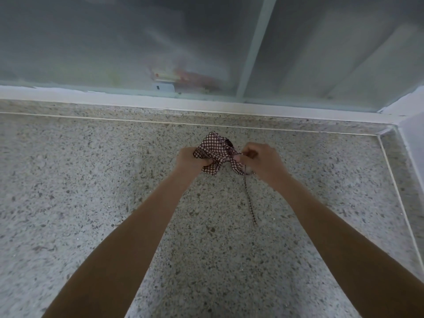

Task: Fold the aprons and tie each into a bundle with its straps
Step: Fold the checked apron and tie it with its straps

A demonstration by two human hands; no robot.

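A small bunched apron (pixel 214 149) in dark red and white check lies on the speckled stone floor (pixel 91 191), held up between both hands. My left hand (pixel 191 160) grips the bundle's left side with curled fingers. My right hand (pixel 259 160) pinches a thin checked strap (pixel 250 203) at the bundle's right side. The strap's loose end trails down toward me across the floor. Part of the cloth is hidden behind my fingers.
A frosted glass sliding door (pixel 137 53) with a pale frame (pixel 254 49) stands just beyond the apron. A white sill (pixel 114 98) runs along its base, and a wall corner (pixel 410 134) closes the right side. Thin inlaid strips border the floor.
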